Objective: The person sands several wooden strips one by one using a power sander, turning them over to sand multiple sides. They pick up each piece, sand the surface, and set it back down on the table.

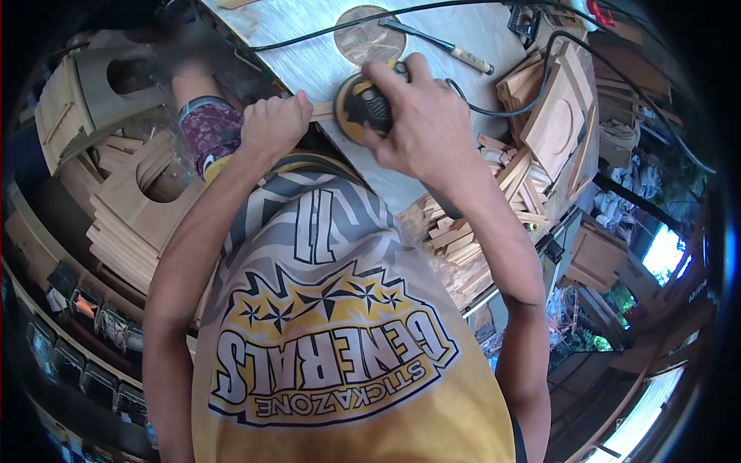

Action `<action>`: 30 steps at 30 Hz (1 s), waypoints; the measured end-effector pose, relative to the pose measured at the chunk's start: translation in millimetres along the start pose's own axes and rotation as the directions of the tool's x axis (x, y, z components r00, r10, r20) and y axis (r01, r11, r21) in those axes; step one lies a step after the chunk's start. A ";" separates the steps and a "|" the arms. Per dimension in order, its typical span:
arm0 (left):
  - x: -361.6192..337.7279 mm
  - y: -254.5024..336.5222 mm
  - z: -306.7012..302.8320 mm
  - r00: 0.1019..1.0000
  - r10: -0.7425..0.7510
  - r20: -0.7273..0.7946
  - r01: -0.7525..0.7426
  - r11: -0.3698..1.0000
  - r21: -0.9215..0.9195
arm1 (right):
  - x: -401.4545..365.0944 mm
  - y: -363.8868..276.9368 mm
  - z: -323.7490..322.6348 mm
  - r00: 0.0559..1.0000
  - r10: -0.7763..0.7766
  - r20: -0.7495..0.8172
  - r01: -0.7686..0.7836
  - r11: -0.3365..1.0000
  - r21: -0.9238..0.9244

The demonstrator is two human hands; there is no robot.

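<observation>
My right hand is wrapped over a yellow and black orbital sander at the near edge of the workbench. A thin strip of wood runs from the sander's left side into my left hand, which is closed around its end. The sander's pad seems to meet the strip, though the contact itself is hidden. Behind the sander, a round wooden disc or opening shows in the pale bench top. A hammer lies to the right of that circle.
A black cable crosses the bench and loops right. Wooden offcuts and a panel with an oval shape are piled at right. Stacked panels with round cutouts stand at left, near another person's leg.
</observation>
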State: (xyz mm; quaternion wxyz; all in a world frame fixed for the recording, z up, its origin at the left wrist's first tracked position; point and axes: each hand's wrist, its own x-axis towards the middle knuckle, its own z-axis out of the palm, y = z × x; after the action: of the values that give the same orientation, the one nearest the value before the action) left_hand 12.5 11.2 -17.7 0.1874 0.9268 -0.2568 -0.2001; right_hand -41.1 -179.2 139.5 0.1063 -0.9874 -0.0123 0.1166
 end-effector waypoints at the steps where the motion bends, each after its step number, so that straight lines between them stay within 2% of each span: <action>1: 0.2 -0.4 0.0 1.000 -0.010 0.020 0.010 1.000 -0.008 | -1.0 4.3 -1.3 1.000 0.015 0.005 -0.015 1.000 -0.013; 4: -1.4 -2.5 1.2 1.000 0.024 -0.011 -0.024 1.000 0.012 | -1.3 8.1 -1.8 0.999 0.022 0.039 -0.023 1.000 0.013; 5: -2.6 -3.3 1.2 1.000 0.027 -0.005 -0.027 1.000 0.013 | -0.8 4.9 1.1 0.999 -0.024 -0.025 0.026 0.997 0.075; 8: -1.1 -1.3 -0.8 1.000 0.002 0.016 -0.002 1.000 -0.002 | 7.3 -8.0 2.8 0.998 -0.069 -0.004 0.069 0.996 0.050; 14: -0.6 -0.6 -1.2 0.999 -0.012 0.049 0.014 0.999 -0.042 | 3.0 12.3 -4.0 1.000 -0.022 0.020 0.022 1.000 0.011; 16: -1.8 -0.6 0.6 1.000 0.006 0.009 -0.006 1.000 -0.028 | 1.9 8.1 -0.6 0.998 -0.051 -0.024 0.053 0.997 0.060; 22: -1.5 -0.3 2.6 0.999 -0.027 -0.024 0.026 0.999 -0.041 | 6.1 -8.5 7.0 0.995 -0.093 -0.028 0.095 0.994 0.060; 26: 2.2 1.7 4.9 1.000 -0.026 -0.009 0.026 0.999 -0.019 | -4.9 31.9 -0.2 0.999 0.002 -0.048 0.001 0.998 0.066; 28: 1.8 0.9 4.4 0.998 -0.033 0.050 0.033 0.999 0.003 | -7.9 52.7 -1.1 0.992 0.057 -0.110 -0.054 0.998 0.035; 29: -0.2 -2.1 2.3 0.997 -0.058 0.045 0.057 0.998 0.027 | -8.0 55.7 -1.2 0.992 0.074 -0.101 -0.072 0.997 0.024; 30: 0.1 -2.4 2.2 1.000 -0.015 0.017 0.015 1.000 -0.010 | -8.7 53.0 -2.1 0.991 0.096 -0.096 -0.096 0.995 0.009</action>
State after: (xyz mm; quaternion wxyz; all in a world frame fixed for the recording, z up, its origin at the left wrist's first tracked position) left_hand 12.5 12.5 -20.6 0.1884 0.9260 -0.2505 -0.2103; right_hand -49.1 -231.8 132.1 0.1032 -0.9911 0.0407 0.0740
